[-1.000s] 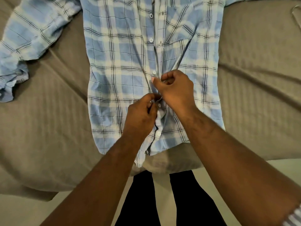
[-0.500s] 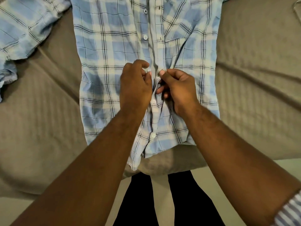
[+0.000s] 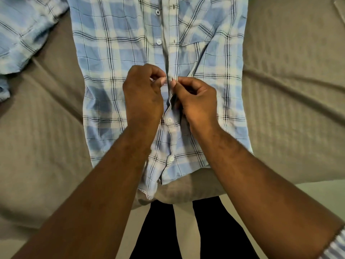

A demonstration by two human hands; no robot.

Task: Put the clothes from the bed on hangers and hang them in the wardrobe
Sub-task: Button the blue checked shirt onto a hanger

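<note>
The blue plaid shirt (image 3: 115, 53) lies flat and front up on the tan bed cover (image 3: 289, 90), with its hem nearest the person and drooping just over the bed's edge. Both hands meet at the shirt's button placket, about midway down the front. The left grip (image 3: 143, 94) is closed on the button-side edge, pinching the cloth between thumb and forefinger. The right grip (image 3: 197, 103) pinches the buttonhole-side edge just beside it, so the two sets of fingertips almost touch. Whether a button sits between the fingers cannot be told. Beyond the grips, the upper buttons (image 3: 158, 41) lie bare beside the strip of buttonholes. On the near side of the grips, the lower buttons (image 3: 169, 120) show on top of the placket and appear done up. A chest pocket (image 3: 196, 25) lies beyond the right grip, and a loose sleeve (image 3: 24, 34) is spread well off to the left grip's outer side.
</note>
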